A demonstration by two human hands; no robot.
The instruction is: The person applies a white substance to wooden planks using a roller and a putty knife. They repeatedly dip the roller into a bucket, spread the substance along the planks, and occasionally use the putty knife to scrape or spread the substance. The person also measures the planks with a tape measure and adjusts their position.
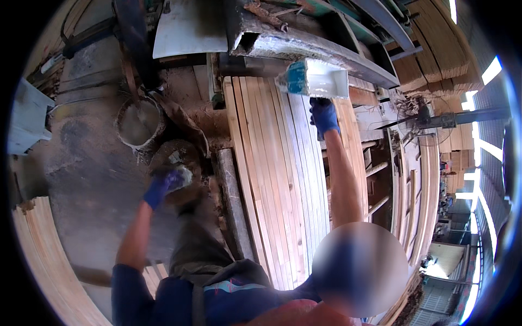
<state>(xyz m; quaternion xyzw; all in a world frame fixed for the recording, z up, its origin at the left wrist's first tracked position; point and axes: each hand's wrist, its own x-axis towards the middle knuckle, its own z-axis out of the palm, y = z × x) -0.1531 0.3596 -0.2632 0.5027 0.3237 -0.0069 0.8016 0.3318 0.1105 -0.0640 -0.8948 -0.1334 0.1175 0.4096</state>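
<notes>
Right hand point(324, 117), blue-gloved, grips a wide brush point(315, 79) over the planks point(277, 179). Left hand point(163, 185) curls around a lump beside a bucket point(138, 122).

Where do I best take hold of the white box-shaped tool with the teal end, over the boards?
Grip the white box-shaped tool at its near lower edge, coming from below, where the blue-gloved right hand seems to hold it; its open top and teal end look messy.

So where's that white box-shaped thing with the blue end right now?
In the head view the white box-shaped tool sits upper centre-right, at the far end of the row of wooden slats, just above the right hand in its blue glove and below a grey metal beam.
</notes>
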